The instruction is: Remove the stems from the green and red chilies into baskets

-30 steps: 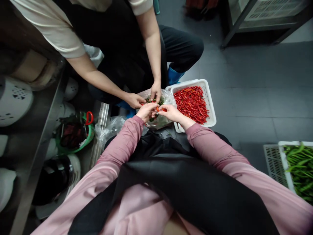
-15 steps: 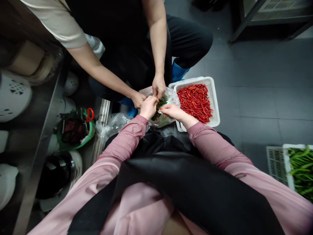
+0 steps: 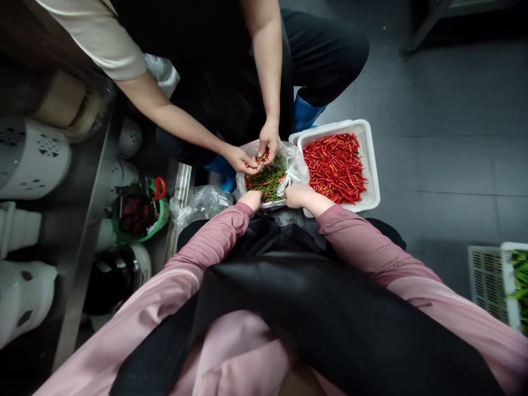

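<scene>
A clear plastic bag (image 3: 297, 168) lies open between me and a co-worker, with green stems and some red chilies (image 3: 270, 184) inside. At its near left rim my left hand (image 3: 252, 199) is closed on the plastic. My right hand (image 3: 297, 195) is closed on the gathered plastic at the near right rim; its fingertips are partly hidden. Above the bag, the co-worker's two hands (image 3: 238, 159) hold a few small chilies (image 3: 263, 158). Right beside the bag stands a white plastic basket (image 3: 373, 176) filled with red chilies (image 3: 334, 168).
Crumpled plastic (image 3: 204, 206) lies left of the bag. A metal shelf (image 3: 84, 231) with white containers (image 3: 39, 157) and a green basket (image 3: 165, 212) runs along the left. Green peppers (image 3: 520, 280) fill another basket at the far right. The co-worker's blue boot (image 3: 307, 113) is behind the chilies.
My hands have come back toward me from the middle of the bag and moved apart to its near rim. The orange-red chili at my right fingers no longer shows there. The view has shifted slightly.
</scene>
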Tool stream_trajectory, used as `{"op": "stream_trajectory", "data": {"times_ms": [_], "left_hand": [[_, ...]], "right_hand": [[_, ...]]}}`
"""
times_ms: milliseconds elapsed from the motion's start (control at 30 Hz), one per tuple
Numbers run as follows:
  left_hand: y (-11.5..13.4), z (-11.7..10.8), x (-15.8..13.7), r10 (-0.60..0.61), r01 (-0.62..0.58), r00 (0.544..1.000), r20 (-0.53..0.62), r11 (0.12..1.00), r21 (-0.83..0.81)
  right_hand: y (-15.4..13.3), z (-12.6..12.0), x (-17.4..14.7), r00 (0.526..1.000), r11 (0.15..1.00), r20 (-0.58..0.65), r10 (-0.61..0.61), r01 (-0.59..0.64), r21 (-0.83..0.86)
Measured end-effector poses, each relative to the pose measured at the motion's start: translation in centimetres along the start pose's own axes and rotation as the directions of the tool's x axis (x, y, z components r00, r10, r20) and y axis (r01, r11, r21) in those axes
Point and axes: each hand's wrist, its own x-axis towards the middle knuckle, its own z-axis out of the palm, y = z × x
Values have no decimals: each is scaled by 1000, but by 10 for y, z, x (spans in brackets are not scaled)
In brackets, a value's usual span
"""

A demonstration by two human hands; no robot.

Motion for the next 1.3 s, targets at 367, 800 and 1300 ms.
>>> {"op": "stream_trajectory", "data": {"times_ms": [367,800,1300], "left_hand": [[16,2,11,-102,113,989,-106,988,102],[31,-43,-8,-48,-144,962,-268,747,-650],[-6,-11,1,-95,63,991,-97,955,-290]], "right_hand": [[0,-9,-3,989,973,-140,43,-10,231],[-3,-7,10,883,937,-463,-74,221,272],[14,-25,0,911,289,-297,286,213,933]]}}
